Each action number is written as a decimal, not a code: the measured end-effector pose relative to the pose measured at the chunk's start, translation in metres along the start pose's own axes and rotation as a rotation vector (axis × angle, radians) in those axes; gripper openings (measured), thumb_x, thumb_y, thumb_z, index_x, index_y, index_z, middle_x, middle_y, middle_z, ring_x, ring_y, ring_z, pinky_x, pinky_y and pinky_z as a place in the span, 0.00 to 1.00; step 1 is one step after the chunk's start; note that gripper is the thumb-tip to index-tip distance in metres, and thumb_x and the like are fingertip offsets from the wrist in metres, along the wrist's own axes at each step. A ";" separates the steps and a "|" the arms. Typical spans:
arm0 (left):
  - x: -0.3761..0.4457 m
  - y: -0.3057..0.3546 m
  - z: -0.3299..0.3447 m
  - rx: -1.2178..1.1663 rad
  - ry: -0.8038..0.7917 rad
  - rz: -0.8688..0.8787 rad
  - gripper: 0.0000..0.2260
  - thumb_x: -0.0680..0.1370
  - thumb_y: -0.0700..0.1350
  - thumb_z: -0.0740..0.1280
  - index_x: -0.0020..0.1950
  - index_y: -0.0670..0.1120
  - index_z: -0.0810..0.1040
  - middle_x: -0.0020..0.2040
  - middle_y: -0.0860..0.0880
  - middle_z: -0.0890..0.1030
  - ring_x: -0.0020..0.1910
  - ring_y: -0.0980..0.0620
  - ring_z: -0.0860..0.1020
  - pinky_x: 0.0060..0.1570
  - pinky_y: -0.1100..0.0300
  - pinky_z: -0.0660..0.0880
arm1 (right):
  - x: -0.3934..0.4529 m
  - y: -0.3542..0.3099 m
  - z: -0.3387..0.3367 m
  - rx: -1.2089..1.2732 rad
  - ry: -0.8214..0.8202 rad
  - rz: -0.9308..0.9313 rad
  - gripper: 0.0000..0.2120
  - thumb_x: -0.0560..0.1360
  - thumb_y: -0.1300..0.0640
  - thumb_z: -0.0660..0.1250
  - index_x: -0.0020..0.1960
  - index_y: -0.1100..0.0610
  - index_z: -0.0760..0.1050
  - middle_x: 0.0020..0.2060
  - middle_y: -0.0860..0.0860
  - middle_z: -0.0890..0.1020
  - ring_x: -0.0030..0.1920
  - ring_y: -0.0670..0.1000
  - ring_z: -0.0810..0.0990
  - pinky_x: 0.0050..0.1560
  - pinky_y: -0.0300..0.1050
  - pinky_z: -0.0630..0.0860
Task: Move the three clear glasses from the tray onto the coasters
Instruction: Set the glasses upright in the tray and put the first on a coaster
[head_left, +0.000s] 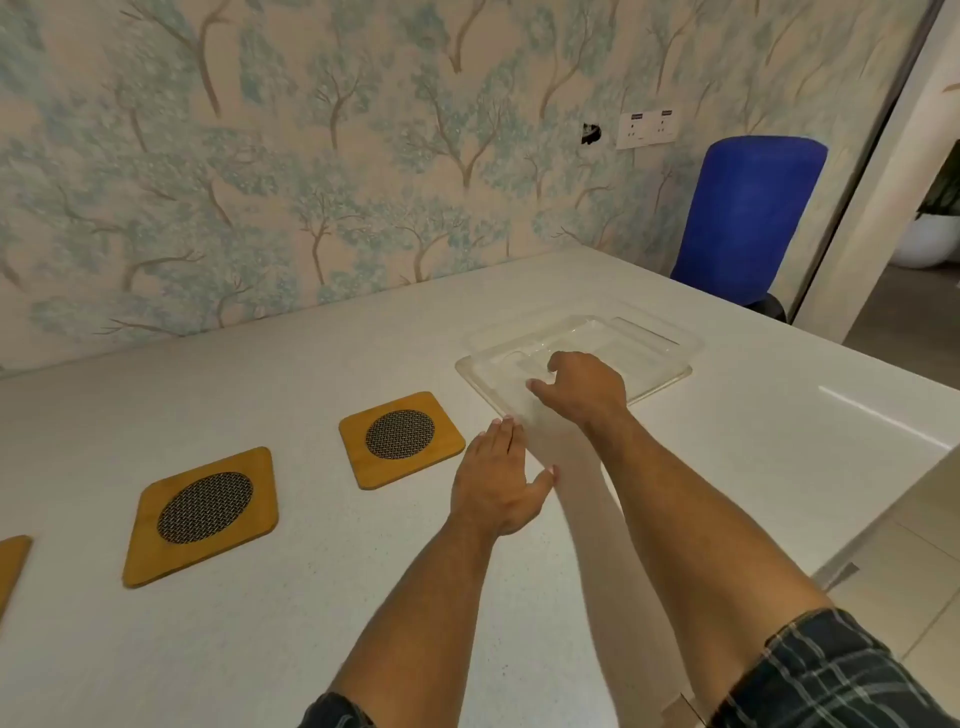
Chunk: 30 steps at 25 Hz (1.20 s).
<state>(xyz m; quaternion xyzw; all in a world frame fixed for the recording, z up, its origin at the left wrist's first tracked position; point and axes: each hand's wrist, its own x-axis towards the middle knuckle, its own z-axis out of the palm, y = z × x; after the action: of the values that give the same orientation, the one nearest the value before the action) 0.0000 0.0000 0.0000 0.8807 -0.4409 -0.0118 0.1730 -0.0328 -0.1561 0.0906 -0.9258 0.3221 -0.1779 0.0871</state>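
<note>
A clear tray (660, 358) lies on the white counter at the right. My right hand (584, 389) hovers over the tray's near-left corner, fingers curled downward around the top of a faint clear glass (550, 436). The glass is nearly invisible against the counter, and no other glasses can be made out in the tray. My left hand (498, 483) is open, palm down, fingers straight, just left of that glass. Three wooden coasters with dark mesh centres lie to the left: the nearest coaster (402, 439), a middle coaster (205, 512), and a third coaster (10, 566) cut off by the frame edge.
The white counter (311, 623) runs along a wall papered with trees. A blue chair (748, 218) stands behind the counter's far right corner. The counter's right edge drops to the floor beside a lower white ledge (893, 415).
</note>
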 end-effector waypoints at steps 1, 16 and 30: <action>0.001 0.000 0.000 0.019 0.007 0.009 0.41 0.80 0.70 0.48 0.83 0.44 0.47 0.84 0.46 0.51 0.82 0.46 0.49 0.78 0.51 0.43 | 0.004 -0.002 0.000 -0.003 -0.056 0.029 0.26 0.75 0.36 0.65 0.64 0.53 0.77 0.58 0.50 0.82 0.55 0.54 0.81 0.47 0.47 0.76; 0.009 -0.005 0.006 0.110 0.010 0.022 0.44 0.77 0.73 0.44 0.83 0.45 0.47 0.84 0.46 0.51 0.82 0.46 0.48 0.78 0.48 0.44 | 0.041 -0.008 -0.020 -0.066 -0.292 0.107 0.33 0.63 0.35 0.77 0.60 0.53 0.76 0.52 0.49 0.82 0.48 0.53 0.79 0.47 0.48 0.70; 0.005 -0.005 0.001 0.091 0.009 0.039 0.42 0.79 0.71 0.48 0.83 0.43 0.51 0.83 0.45 0.55 0.82 0.44 0.53 0.80 0.45 0.50 | 0.077 -0.036 -0.009 0.172 -0.004 0.007 0.40 0.62 0.42 0.82 0.67 0.57 0.71 0.59 0.56 0.76 0.58 0.58 0.77 0.50 0.51 0.77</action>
<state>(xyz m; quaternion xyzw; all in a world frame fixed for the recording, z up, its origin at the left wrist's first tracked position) 0.0068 -0.0019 -0.0021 0.8788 -0.4574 0.0158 0.1350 0.0405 -0.1768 0.1305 -0.9141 0.3087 -0.2027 0.1676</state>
